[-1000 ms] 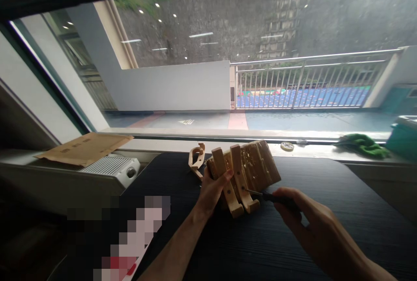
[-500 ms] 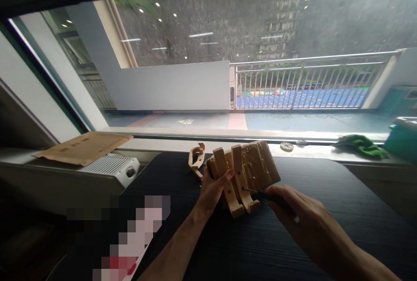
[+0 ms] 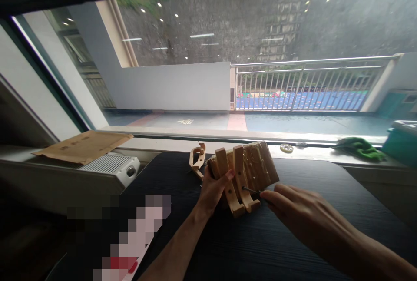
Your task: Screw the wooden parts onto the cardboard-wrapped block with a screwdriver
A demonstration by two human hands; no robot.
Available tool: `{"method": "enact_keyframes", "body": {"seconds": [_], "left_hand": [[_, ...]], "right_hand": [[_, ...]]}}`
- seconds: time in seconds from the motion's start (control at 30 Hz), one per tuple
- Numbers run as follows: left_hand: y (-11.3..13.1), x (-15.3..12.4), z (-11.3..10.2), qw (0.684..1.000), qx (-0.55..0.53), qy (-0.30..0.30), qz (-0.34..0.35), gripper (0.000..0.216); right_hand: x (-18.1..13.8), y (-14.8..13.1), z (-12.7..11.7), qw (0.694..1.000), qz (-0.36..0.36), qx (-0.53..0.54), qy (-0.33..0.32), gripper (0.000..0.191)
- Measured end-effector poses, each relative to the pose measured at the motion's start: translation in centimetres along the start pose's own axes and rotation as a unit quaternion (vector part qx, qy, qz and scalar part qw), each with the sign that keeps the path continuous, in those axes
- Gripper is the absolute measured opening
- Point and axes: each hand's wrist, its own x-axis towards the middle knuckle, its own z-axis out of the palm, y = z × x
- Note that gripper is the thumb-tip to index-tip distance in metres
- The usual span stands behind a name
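Observation:
A light wooden assembly (image 3: 250,168) of slats with two hook-shaped pieces stands tilted on the dark table (image 3: 247,246). My left hand (image 3: 211,190) grips its left side, thumb across one hook. My right hand (image 3: 293,211) is closed round a dark-handled screwdriver (image 3: 252,191), whose thin metal tip touches the right hook piece. Most of the handle is hidden under my fingers. A loose wooden hook (image 3: 196,159) lies just behind the assembly to the left.
A white heater (image 3: 112,168) with cardboard (image 3: 81,146) on top stands at the left. On the window sill lie a small round tape roll (image 3: 286,147), a green cloth (image 3: 358,147) and a teal box (image 3: 400,140). A blurred patch covers the near left.
My right hand has slid leftward along the screwdriver toward the assembly and now covers more of the handle. My left hand and the wooden assembly have barely moved.

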Motion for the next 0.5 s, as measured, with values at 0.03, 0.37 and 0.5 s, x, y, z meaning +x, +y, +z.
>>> {"method": "enact_keyframes", "body": {"seconds": [0.03, 0.37, 0.5], "left_hand": [[0.1, -0.1, 0.0, 1.0, 0.0, 0.001, 0.0, 0.062], [0.6, -0.4, 0.2, 1.0, 0.009, 0.008, 0.015, 0.062], [0.5, -0.4, 0.2, 0.999, 0.008, 0.005, 0.038, 0.064]], "right_hand": [[0.1, 0.0, -0.3, 1.0, -0.015, -0.012, -0.014, 0.022], [0.5, 0.3, 0.8, 0.998, 0.047, -0.011, -0.035, 0.016], [0.0, -0.5, 1.9, 0.978, 0.199, 0.065, -0.018, 0.021]]}}
